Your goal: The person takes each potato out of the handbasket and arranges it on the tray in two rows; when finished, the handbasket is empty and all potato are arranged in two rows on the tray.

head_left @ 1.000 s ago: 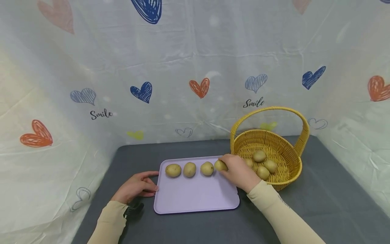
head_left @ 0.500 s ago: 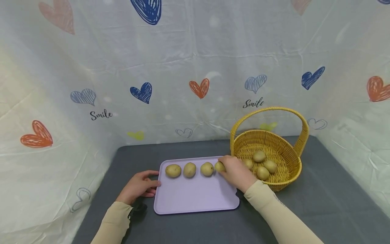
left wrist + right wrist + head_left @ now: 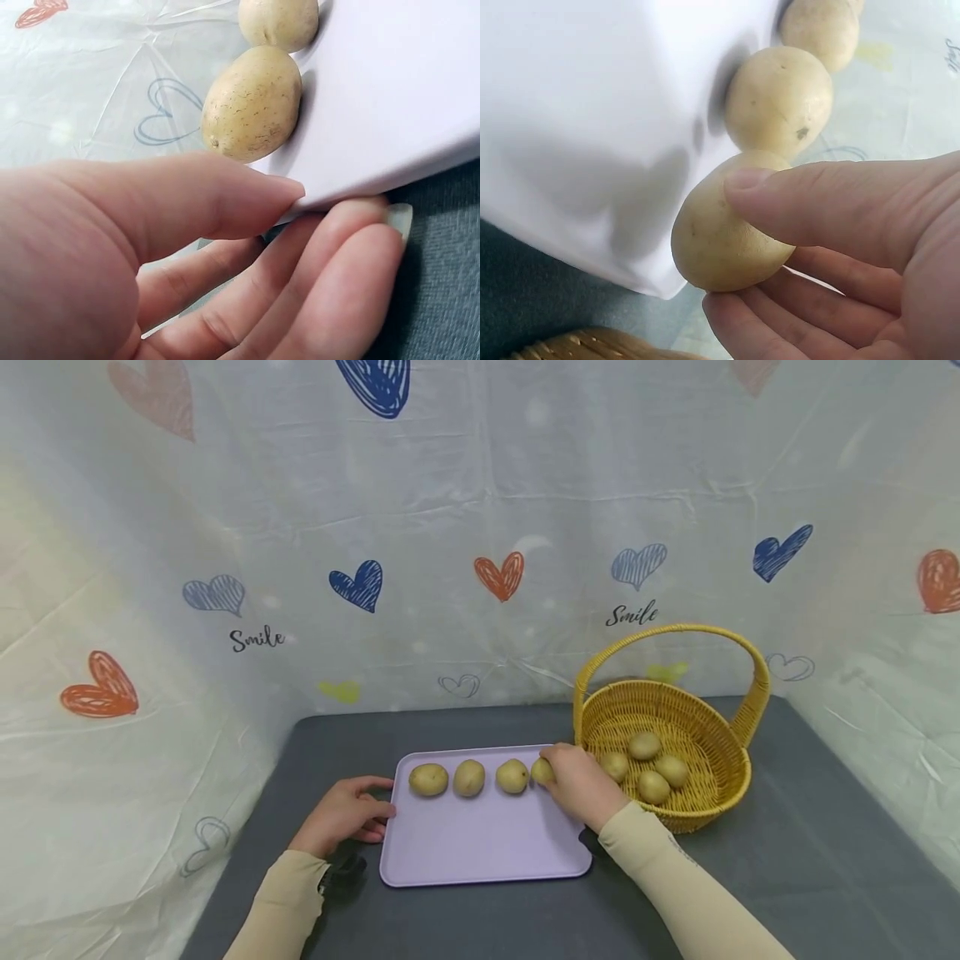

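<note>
A lilac tray [image 3: 486, 847] lies on the table with a row of potatoes along its far side: the left potato [image 3: 428, 780], the middle potato [image 3: 468, 778] and another potato [image 3: 512, 776]. At the row's right end my right hand [image 3: 583, 787] holds a potato [image 3: 727, 232] between thumb and fingers, at the tray's far right corner; the hand partly covers it in the head view. My left hand [image 3: 341, 817] holds the tray's left edge, its thumb over the rim and its fingers against the outer side, as the left wrist view shows.
A yellow wicker basket [image 3: 705, 802] with a tall handle stands just right of the tray, holding several potatoes [image 3: 652, 787]. Dark grey cloth [image 3: 810, 860] covers the table. Behind it hangs a pale curtain [image 3: 420, 485] printed with hearts.
My left hand has shifted slightly right and its thumb now lies over the tray's rim. The right hand and its potato stay nearly still. The head view has shifted slightly.
</note>
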`<state>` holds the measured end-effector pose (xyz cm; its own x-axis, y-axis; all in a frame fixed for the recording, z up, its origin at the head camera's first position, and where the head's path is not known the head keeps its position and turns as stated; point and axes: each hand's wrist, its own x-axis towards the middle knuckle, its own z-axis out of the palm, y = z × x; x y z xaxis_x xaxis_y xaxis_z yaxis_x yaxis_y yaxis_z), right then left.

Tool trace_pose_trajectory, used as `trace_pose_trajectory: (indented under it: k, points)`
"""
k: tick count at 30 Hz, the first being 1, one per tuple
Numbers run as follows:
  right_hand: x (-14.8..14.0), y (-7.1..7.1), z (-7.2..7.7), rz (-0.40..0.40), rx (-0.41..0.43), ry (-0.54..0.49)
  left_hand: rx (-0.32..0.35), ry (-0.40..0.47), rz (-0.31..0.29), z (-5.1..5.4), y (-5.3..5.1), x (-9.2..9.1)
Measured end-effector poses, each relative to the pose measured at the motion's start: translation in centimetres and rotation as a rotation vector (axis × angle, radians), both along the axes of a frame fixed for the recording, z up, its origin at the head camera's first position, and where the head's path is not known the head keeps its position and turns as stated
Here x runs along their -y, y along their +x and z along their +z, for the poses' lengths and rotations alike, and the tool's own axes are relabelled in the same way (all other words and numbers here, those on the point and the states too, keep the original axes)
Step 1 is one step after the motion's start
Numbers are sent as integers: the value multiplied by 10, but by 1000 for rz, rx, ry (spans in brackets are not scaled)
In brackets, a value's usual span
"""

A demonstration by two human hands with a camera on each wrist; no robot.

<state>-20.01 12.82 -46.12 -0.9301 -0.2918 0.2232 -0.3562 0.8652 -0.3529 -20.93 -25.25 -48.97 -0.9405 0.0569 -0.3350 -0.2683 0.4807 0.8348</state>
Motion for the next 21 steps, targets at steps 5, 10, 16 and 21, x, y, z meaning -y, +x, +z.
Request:
trace_pose_trajectory:
  k: [5,10,16,21]
  points:
    - [3,-1,-1,-1,2,0,-5,-7,-19,0,0,4]
    - [4,-3,-2,-9,16,3,2,-18,-10,0,-1,7]
    - [6,-4,-3,-9,44,5,16,1,-13,-1,-1,10]
    - [7,-4,-6,-9,44,3,37,16,-4,-3,-4,13]
